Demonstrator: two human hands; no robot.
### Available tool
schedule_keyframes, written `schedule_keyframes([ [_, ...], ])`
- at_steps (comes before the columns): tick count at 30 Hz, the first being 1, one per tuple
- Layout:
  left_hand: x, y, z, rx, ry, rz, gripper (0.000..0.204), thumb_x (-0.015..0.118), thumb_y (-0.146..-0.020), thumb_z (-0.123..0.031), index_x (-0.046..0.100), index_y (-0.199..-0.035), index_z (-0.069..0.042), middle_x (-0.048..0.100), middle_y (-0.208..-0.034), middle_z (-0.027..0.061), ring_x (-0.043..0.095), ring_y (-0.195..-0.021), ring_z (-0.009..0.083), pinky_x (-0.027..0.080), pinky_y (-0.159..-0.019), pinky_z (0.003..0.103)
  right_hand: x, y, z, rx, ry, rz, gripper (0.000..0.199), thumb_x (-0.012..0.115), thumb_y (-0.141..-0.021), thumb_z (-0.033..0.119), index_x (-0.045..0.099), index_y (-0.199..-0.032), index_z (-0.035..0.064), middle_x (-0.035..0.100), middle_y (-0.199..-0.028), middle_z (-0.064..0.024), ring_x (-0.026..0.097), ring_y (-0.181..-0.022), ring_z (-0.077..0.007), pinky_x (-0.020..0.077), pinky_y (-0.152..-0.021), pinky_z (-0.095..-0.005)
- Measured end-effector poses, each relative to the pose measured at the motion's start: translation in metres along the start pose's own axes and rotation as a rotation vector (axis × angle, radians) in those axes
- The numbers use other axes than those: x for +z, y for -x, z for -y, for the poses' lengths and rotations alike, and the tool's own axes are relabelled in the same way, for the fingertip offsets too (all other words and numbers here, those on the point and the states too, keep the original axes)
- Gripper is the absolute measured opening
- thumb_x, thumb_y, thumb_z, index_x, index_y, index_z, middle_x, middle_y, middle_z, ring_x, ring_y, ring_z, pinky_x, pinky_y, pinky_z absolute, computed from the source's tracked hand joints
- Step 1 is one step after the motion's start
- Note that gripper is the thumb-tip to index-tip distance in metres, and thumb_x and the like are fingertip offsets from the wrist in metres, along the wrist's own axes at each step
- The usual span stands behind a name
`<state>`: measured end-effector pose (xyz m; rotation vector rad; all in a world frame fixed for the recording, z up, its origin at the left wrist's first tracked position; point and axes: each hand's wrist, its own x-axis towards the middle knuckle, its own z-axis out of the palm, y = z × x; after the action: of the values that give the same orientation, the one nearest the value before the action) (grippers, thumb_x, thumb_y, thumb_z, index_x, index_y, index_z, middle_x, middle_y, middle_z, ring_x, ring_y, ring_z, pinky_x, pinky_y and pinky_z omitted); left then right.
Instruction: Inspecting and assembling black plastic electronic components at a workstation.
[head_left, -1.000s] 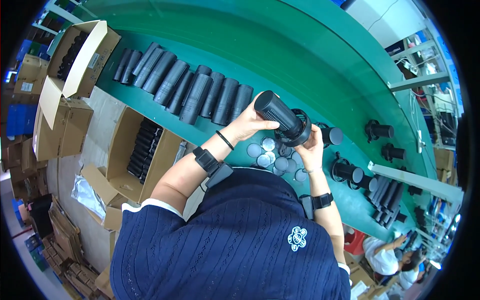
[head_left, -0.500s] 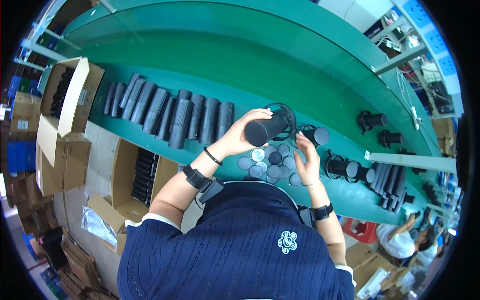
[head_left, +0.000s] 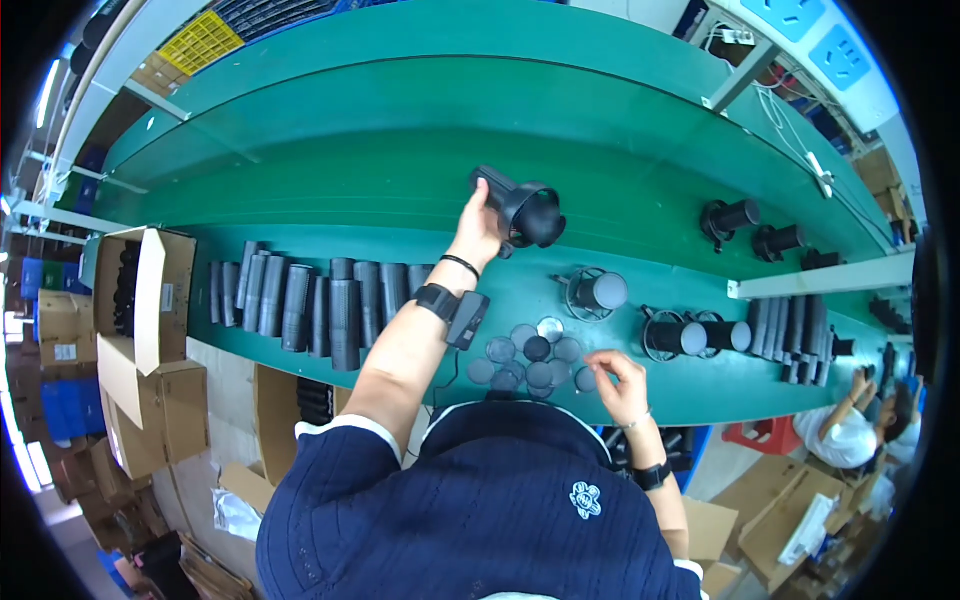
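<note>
1. Left hand [head_left: 478,225]: fingers wrapped around a black tube [head_left: 520,208], held tilted above the green bench [head_left: 330,150].
2. Right hand [head_left: 620,385]: fingertips pinching a round cap [head_left: 585,379] at the edge of the cap pile [head_left: 528,358].
3. Row of tubes [head_left: 310,300]: lying left of the left forearm.
4. Ringed tubes [head_left: 640,315]: right of the pile.

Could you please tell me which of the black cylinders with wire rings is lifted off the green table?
The one in the left hand, the raised cylinder; the others stand on the table.
</note>
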<state>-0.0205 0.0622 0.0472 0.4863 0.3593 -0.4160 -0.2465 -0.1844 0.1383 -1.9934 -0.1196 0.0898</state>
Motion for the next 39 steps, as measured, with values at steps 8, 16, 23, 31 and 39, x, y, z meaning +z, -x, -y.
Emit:
schedule_keyframes([
  [8,0.001,-0.012,-0.009,-0.052,0.078,0.148,0.046,0.045,-0.095,-0.047,0.051,-0.123,-0.01,0.062,-0.114,0.0111,0.06,-0.103,0.0283,0.048,-0.09,0.043,0.006,0.007,-0.014,0.07,-0.108,-0.002,0.014,0.057,-0.081,-0.007,0.064,-0.09,-0.0004,0.068,-0.087,-0.0111,0.066,-0.077,-0.0168,0.0522,-0.068,-0.0264],
  [16,-0.015,-0.029,0.001,-0.094,0.457,0.184,0.037,0.054,-0.091,-0.03,0.055,-0.12,-0.006,0.059,-0.117,0.0174,0.059,-0.104,0.0341,0.048,-0.092,0.056,0.002,0.0,-0.015,0.116,-0.098,0.051,0.012,0.056,-0.082,-0.008,0.063,-0.091,-0.0035,0.068,-0.091,-0.0124,0.067,-0.083,-0.0164,0.0533,-0.072,-0.0261],
  [23,0.011,-0.07,0.006,0.315,0.043,-0.079,0.043,0.054,-0.095,-0.038,0.041,-0.123,-0.008,0.056,-0.114,0.0106,0.059,-0.097,0.0215,0.053,-0.078,0.042,-0.005,0.005,-0.023,0.124,-0.057,0.004,0.013,0.058,-0.081,-0.007,0.064,-0.091,-0.0009,0.068,-0.087,-0.0112,0.066,-0.077,-0.0177,0.0522,-0.069,-0.0267],
  [31,0.037,-0.109,0.046,0.908,-1.375,-0.135,0.076,0.078,-0.074,-0.018,0.032,-0.13,0.004,0.045,-0.123,0.0231,0.049,-0.113,0.0342,0.041,-0.098,0.04,-0.013,0.015,-0.023,0.156,0.029,-0.036,0.014,0.059,-0.079,-0.006,0.065,-0.089,0.0011,0.067,-0.083,-0.0119,0.066,-0.072,-0.0215,0.051,-0.065,-0.0287],
  [39,0.036,0.008,0.077,0.882,-1.604,0.326,0.085,0.069,-0.058,-0.009,0.033,-0.135,-0.003,0.038,-0.131,0.0227,0.032,-0.126,0.0419,0.025,-0.107,0.051,-0.013,0.029,-0.049,0.241,0.022,-0.08,0.012,0.058,-0.081,-0.003,0.065,-0.09,0.0005,0.068,-0.084,-0.0113,0.066,-0.071,-0.019,0.0505,-0.063,-0.0276],
])
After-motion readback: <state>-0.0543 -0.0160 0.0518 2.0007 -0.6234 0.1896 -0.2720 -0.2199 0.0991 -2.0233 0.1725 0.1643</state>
